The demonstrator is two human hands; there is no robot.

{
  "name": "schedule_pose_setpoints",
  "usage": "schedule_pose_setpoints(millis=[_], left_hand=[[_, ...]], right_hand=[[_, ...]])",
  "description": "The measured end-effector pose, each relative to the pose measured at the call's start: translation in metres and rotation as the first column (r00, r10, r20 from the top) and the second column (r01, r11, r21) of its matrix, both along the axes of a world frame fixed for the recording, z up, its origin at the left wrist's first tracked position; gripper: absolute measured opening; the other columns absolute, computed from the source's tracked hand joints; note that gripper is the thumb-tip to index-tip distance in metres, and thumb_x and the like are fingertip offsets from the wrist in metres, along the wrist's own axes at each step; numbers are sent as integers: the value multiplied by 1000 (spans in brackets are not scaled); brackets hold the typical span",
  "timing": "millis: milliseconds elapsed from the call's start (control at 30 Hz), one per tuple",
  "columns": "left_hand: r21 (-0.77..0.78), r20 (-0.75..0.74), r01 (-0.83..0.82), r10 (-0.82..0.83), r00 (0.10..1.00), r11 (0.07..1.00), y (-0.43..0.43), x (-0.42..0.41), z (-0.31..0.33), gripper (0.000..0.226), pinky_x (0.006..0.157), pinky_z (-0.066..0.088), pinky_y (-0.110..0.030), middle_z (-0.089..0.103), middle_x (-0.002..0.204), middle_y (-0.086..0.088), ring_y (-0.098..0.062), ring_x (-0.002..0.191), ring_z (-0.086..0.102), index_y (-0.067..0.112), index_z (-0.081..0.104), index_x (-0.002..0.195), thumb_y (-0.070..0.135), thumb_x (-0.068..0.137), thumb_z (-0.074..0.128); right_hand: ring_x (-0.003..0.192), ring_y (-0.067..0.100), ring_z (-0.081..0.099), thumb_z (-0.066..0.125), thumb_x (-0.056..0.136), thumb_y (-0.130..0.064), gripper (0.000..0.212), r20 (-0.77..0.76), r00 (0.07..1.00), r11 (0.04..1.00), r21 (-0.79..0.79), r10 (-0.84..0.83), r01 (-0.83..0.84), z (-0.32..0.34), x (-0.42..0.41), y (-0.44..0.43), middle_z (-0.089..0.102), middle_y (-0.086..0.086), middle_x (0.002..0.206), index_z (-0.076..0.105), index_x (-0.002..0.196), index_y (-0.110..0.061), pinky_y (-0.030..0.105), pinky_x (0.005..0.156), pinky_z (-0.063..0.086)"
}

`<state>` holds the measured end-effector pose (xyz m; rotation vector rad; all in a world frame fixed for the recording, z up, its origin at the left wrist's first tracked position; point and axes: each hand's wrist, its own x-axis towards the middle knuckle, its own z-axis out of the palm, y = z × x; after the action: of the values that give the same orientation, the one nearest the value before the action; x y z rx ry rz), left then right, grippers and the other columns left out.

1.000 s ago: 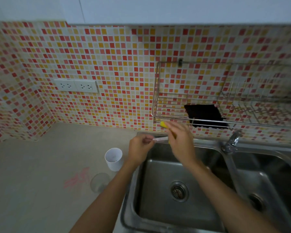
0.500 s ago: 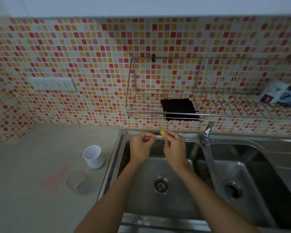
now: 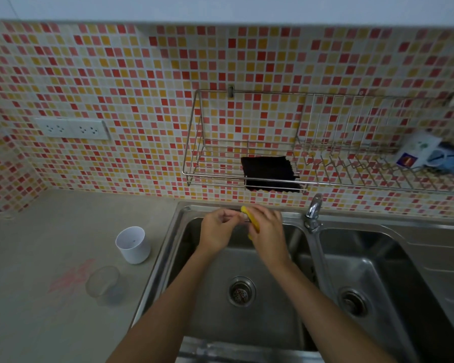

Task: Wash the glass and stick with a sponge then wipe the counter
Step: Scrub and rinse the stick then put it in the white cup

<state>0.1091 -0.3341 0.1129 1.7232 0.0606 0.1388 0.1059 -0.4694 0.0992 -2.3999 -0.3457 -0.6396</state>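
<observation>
Right hand [image 3: 266, 231] is gripping the yellow sponge [image 3: 250, 218], now sliding over the stick [image 3: 240, 216] pinched in the left hand [image 3: 216, 229]; the stick is nearly covered, the glass [image 3: 104, 284] waiting unwashed.

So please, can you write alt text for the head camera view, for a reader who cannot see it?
Over the left sink basin, a person's left hand holds a thin stick that the right hand rubs with a yellow sponge. A white cup and clear glass stand on the grey counter beside a pink stain.

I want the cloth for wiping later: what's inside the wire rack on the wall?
A black cloth lies in the wire rack, its edge hanging over the front rail. At the right end lies a white packet, its far side cut off.
</observation>
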Motion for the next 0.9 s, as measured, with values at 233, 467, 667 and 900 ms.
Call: schedule_pose_setpoints(millis=[233,467,667,900], left_hand=[[264,118,34,-67,991,964,3,4,-3,11,74,53,-14,72,83,5,-1,76,66,12,69,91,21,85,71],[208,36,-42,35,999,977,2,11,-7,10,77,54,-21,73,84,3,-6,80,69,10,71,93,17,89,66],[104,22,-4,2,1000,995,-3,13,-10,18,81,55,-24,74,81,6,-9,81,71,25,72,83,11,91,62],[105,-7,-40,41,999,994,-5,11,-10,13,73,49,-9,74,78,5,-2,75,69,18,72,82,17,91,63]], right_hand=[[94,21,58,79,71,-5,39,82,983,950,-282,163,-134,4,23,-15,71,0,102,69,107,-13,30,81,49],[106,26,56,72,79,-5,42,-27,999,993,-116,24,-27,-11,31,-28,68,5,116,64,120,-11,35,94,49],[117,25,48,61,89,-5,47,-25,996,994,-67,87,-88,-18,-2,0,57,8,134,51,135,-6,26,103,33],[112,28,54,65,85,-1,46,-74,996,999,1,-45,45,-20,12,-19,64,7,125,55,129,-7,34,99,45]])
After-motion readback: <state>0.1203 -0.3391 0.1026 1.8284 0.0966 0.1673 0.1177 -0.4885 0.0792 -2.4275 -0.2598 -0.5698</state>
